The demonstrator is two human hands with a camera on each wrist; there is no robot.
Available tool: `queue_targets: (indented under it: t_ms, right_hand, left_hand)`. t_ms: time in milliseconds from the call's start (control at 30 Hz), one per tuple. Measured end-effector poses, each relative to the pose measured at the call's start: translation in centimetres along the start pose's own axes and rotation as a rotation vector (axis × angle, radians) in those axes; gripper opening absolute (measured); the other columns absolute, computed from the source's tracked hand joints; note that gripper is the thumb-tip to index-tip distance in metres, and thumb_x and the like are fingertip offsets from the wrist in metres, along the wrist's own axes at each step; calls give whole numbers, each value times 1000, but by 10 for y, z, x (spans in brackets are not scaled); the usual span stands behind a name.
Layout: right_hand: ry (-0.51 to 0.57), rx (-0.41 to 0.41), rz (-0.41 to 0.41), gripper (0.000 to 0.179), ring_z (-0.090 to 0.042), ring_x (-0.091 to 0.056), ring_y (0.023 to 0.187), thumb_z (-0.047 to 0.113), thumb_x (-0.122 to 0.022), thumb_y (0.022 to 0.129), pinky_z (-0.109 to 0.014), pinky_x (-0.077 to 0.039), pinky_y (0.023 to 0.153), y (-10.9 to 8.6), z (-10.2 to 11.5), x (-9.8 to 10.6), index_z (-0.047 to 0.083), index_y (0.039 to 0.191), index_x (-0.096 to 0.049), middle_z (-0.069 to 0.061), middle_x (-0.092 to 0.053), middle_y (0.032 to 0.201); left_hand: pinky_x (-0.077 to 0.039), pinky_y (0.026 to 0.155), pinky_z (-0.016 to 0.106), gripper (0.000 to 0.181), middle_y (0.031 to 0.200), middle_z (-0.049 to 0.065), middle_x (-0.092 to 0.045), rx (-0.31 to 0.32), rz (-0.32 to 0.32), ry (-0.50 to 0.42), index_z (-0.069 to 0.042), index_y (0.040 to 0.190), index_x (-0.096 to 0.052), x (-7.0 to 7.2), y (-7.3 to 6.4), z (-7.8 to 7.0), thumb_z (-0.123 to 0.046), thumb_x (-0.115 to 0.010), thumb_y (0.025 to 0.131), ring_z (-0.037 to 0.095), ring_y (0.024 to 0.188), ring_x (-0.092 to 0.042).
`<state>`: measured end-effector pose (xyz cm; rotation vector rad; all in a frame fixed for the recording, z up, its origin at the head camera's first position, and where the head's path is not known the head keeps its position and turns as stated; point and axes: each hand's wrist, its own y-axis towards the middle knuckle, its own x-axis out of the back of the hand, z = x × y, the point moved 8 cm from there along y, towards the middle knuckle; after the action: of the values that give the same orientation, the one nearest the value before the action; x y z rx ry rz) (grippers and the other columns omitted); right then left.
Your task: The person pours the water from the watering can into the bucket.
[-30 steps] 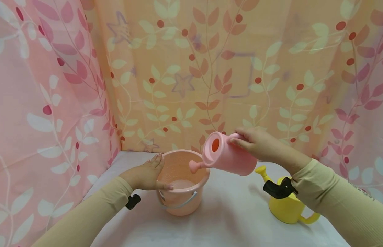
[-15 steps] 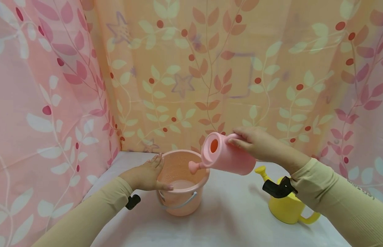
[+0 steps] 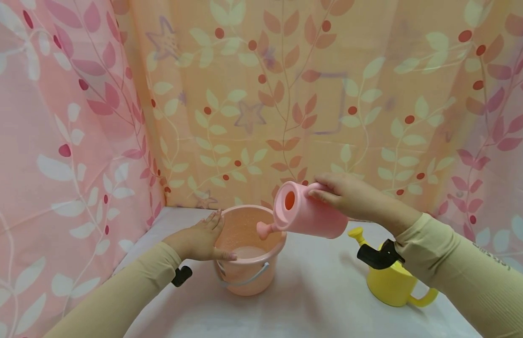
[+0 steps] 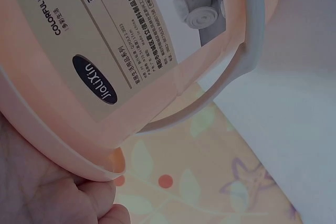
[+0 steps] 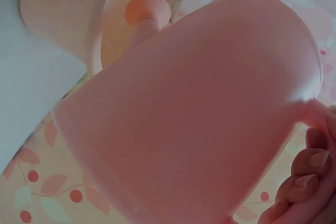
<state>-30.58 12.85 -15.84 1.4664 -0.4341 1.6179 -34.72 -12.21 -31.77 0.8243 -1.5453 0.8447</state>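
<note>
A peach plastic bucket (image 3: 249, 278) with a pale handle stands upright. My left hand (image 3: 198, 239) rests across its left rim, fingers straight and thumb along the front edge. In the left wrist view, the bucket's outer wall (image 4: 47, 51) carries a printed label. My right hand (image 3: 350, 199) grips a pink watering can (image 3: 318, 217) by its handle and holds it in the air, tilted toward the bucket. The spout's round head (image 3: 264, 230) is over the bucket opening. In the right wrist view, fingers (image 5: 304, 171) curl around the handle beside the can's body (image 5: 194, 108).
A yellow watering can (image 3: 390, 285) stands on the white tabletop (image 3: 324, 300) at the right, partly behind the right wrist's black camera mount (image 3: 379, 256). Pink and orange leaf-patterned curtains (image 3: 244, 94) enclose the back and both sides.
The pink watering can has shifted slightly left and tipped a little more toward the bucket, the right hand moving along with it. The left hand and bucket stay put.
</note>
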Motion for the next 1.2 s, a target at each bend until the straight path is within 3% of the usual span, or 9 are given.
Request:
queue_targets:
  t_ms: [467, 800, 1200]
  right_hand:
    - [18, 31, 31, 10, -15, -54, 75, 28, -59, 90, -28, -47, 64, 3, 6, 0, 18, 90, -59, 5, -58, 78]
    - [31, 112, 26, 11, -12, -54, 72, 27, -59, 89, -27, -47, 64, 6, 13, 2, 16, 87, -58, 5, -59, 77]
    - [-33, 142, 16, 10, -11, -52, 74, 28, -60, 89, -30, -45, 68, 6, 19, 4, 18, 87, -58, 7, -58, 79]
  left_hand:
    - [-14, 110, 47, 117, 149, 25, -6, 7, 6, 7, 9, 142, -15, -1, 1, 1, -80, -43, 71, 34, 138, -6]
    - [-14, 110, 48, 117, 149, 24, -6, 5, 5, 9, 8, 142, -15, -1, 1, 1, -80, -43, 71, 34, 138, -6]
    - [-14, 110, 47, 118, 150, 23, -4, 13, 10, 11, 7, 143, -14, -2, 2, 2, -81, -42, 70, 33, 138, -5]
